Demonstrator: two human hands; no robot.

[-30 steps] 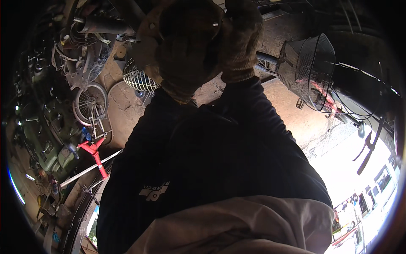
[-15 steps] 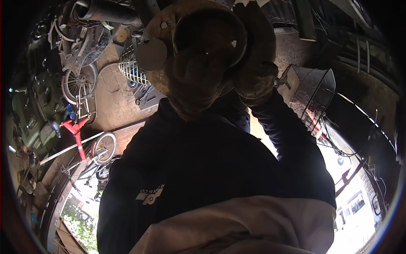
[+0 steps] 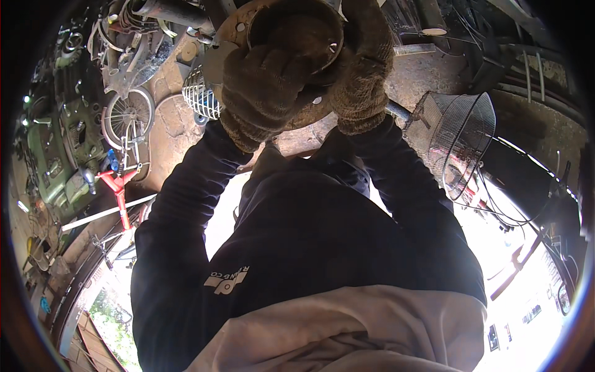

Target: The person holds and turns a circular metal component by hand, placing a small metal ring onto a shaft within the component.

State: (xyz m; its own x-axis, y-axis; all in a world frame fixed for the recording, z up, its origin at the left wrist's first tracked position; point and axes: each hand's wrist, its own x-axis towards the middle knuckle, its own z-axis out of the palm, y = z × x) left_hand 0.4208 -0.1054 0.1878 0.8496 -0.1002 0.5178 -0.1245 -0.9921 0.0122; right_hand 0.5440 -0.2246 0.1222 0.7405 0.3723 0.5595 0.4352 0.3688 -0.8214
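A rusty round metal flange (image 3: 232, 36) with a raised ring (image 3: 339, 37) around its middle and small holes in its plate is held up at the top of the view. My left hand (image 3: 263, 87), in a dirty knitted work glove, is closed over the flange's near left part, its fingers curled at the ring. A flat grey disc (image 3: 215, 62) shows beside those fingers; I cannot tell whether it is loose or fixed. My right hand (image 3: 362, 77), gloved the same way, grips the right side of the flange. Both hands' fingertips are partly hidden in shadow.
A white wire basket (image 3: 201, 93) lies left of the flange, and a dark mesh basket (image 3: 449, 139) stands on the right. Farther left are a bicycle wheel (image 3: 129, 118), a red bicycle frame (image 3: 121, 192) and a green metal panel (image 3: 56, 167). Pipes (image 3: 173, 12) lie at the far left.
The flange has risen slightly in view. My left hand has moved left and up across it, and my left forearm now stands out from my body. The right hand has shifted slightly left and up.
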